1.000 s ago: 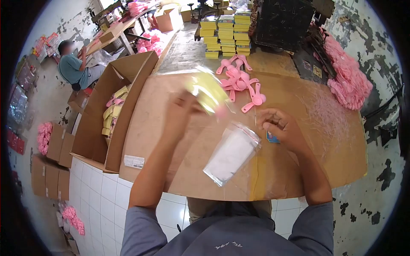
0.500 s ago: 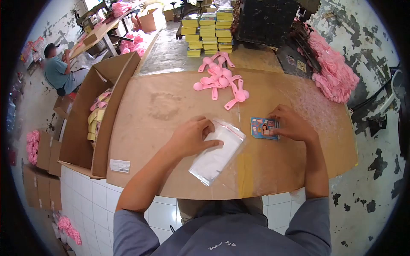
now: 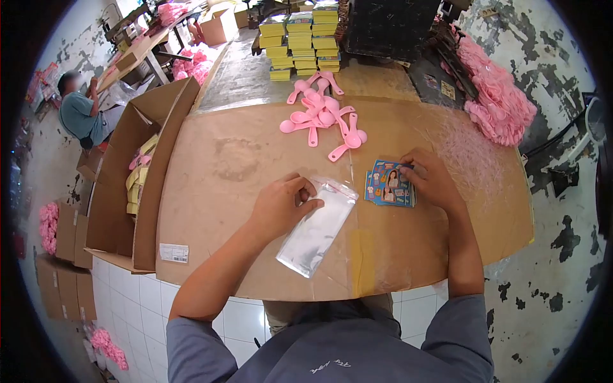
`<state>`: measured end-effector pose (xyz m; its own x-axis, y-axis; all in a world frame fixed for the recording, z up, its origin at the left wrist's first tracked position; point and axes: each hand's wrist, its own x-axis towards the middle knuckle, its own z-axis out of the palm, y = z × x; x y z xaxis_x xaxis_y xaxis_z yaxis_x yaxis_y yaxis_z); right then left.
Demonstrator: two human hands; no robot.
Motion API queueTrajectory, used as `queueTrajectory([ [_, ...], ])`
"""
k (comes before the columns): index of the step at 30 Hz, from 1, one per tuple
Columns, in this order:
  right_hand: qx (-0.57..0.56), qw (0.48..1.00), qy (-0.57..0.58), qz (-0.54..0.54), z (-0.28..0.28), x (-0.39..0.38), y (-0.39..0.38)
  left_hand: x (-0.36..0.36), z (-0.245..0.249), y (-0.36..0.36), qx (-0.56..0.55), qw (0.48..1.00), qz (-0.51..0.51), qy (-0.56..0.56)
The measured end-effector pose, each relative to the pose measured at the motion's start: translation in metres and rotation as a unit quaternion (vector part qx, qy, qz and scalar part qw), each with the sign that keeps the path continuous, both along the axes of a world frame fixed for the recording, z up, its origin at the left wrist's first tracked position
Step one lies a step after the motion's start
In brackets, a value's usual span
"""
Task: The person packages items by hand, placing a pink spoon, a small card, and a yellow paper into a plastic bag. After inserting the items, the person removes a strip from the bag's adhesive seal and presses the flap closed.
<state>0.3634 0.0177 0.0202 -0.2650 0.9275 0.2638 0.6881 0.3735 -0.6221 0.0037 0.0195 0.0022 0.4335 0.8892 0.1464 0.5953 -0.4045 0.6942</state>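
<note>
Clear plastic bags lie in a slanted stack at the middle of the cardboard-covered table. My left hand is at their upper left edge, its thumb and fingers curled together; what they pinch is too small to make out. Right of the bags are blue printed cards, somewhat fanned. My right hand has its thumb and fingers closed on the cards' upper right side. Pink spoons lie in a loose pile beyond both hands.
An open cardboard box stands left of the table. Yellow-edged stacks rise at the back. Pink bundles lie at the right. A seated person is at the far left.
The cards now look more spread out, with another card face showing. My left thumb has drawn back left across the bags. The whole view has shifted slightly.
</note>
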Motion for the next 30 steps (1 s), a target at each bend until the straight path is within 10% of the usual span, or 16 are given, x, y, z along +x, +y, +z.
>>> queueTrajectory([
  [5, -0.138, 0.948, 0.264, 0.112, 0.0, -0.024, -0.015, -0.001, -0.003, 0.003, -0.019, 0.999, -0.002, -0.033],
  [9, -0.055, 0.953, 0.171, 0.244, -0.013, -0.074, -0.026, -0.002, 0.002, 0.003, -0.034, 0.995, -0.003, -0.095],
  [11, 0.049, 0.968, -0.005, 0.245, -0.014, -0.083, -0.027, -0.002, -0.002, 0.005, -0.092, 0.976, -0.009, -0.198],
  [16, -0.058, 0.987, 0.057, 0.14, -0.013, -0.07, -0.026, -0.002, 0.003, 0.006, -0.27, 0.867, -0.04, -0.417],
  [26, -0.055, 0.933, 0.356, 0.019, -0.01, -0.075, -0.026, 0.002, 0.006, -0.001, -0.259, 0.888, -0.07, -0.372],
  [30, -0.035, 0.974, 0.218, 0.056, -0.009, -0.07, -0.028, 0.008, 0.005, -0.006, -0.24, 0.902, -0.082, -0.35],
])
